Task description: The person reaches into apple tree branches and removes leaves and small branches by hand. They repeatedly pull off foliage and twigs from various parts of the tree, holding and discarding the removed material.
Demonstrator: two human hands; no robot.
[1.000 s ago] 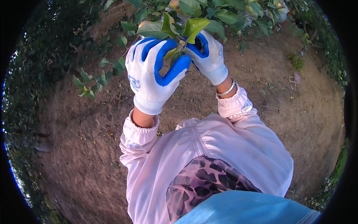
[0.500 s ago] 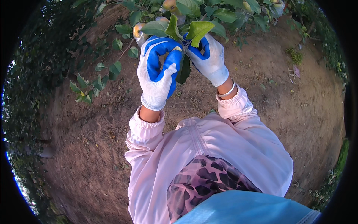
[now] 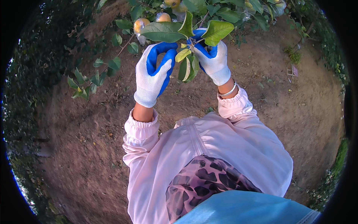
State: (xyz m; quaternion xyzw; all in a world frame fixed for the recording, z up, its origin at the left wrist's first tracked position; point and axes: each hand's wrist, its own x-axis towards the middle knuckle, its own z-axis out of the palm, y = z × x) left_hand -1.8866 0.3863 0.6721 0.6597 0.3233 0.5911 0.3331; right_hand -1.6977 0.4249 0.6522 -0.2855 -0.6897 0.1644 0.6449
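Brown soil (image 3: 93, 160) spreads below; at twelve o'clock my right grip (image 3: 214, 61) pinches the nearby shoot (image 3: 191, 47), stem toward one. My left grip (image 3: 153, 71), tips almost meeting, sits at the shoot's nine o'clock, contents unclear.

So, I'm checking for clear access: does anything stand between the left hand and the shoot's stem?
Partly: in this view, a small yellow-green leaf of the shoot sits between the left hand and the stem. Depth is hard to judge.
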